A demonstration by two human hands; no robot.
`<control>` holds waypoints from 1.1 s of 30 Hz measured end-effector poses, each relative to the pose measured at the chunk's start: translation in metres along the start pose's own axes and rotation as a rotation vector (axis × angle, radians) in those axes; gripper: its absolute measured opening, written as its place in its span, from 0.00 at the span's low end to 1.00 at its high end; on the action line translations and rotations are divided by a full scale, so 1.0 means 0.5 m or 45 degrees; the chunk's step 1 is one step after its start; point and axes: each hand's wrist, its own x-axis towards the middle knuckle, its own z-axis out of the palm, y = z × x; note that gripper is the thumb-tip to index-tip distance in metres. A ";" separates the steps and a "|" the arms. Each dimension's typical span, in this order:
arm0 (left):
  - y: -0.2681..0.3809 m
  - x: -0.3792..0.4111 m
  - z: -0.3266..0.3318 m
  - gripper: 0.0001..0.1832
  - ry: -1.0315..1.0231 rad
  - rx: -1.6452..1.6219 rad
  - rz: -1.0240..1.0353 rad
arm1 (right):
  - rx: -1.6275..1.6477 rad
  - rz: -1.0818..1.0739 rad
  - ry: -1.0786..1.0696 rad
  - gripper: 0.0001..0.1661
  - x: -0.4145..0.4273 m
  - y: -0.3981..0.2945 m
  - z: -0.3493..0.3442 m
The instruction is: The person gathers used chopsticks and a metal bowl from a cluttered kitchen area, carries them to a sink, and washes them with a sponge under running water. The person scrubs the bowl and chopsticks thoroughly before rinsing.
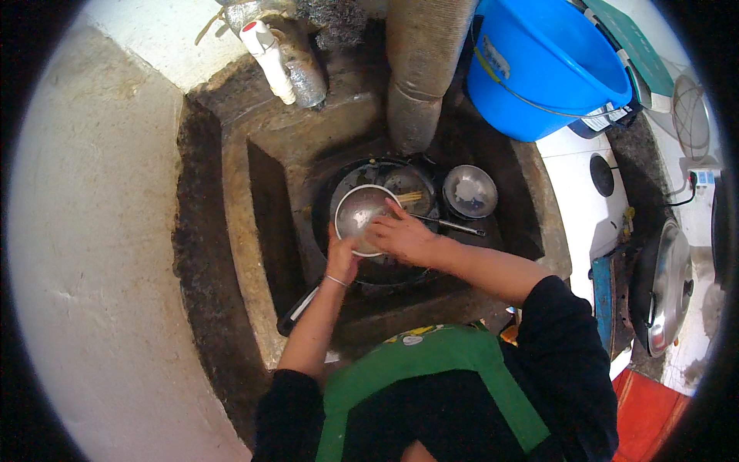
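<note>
My left hand point(343, 254) grips the lower left rim of a round metal bowl point(361, 216) with a pale edge. Over the bowl's right side lies my right hand point(401, 234), somewhat blurred, its fingers spread at the rim and inside; whether they pinch anything is hidden. Beneath the bowl is a wide dark wok point(346, 179) with wet contents. Pale chopsticks point(410, 197) rest on a round dish or pan inside it. A metal utensil handle point(462, 227) sticks out to the right. Beside the wok stands a stack of metal bowls point(470, 190).
A concrete basin wall point(242, 242) surrounds the wok. A black handle with a pale strip point(300, 306) leans at its lower left. Behind are a white tap point(268, 60), a thick wrapped pipe point(417, 86) and a blue bucket point(519, 86). A lidded pan point(670, 289) stands far right.
</note>
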 end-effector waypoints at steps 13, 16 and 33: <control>0.012 -0.013 0.019 0.36 0.137 0.376 -0.020 | -0.159 -0.137 -0.144 0.27 0.001 -0.004 0.001; 0.014 -0.024 0.015 0.34 0.083 0.327 -0.105 | -0.298 -0.189 -0.139 0.26 -0.010 0.004 -0.002; 0.013 0.008 -0.022 0.30 0.045 0.451 -0.357 | -0.354 -0.008 -0.232 0.18 -0.045 0.056 0.012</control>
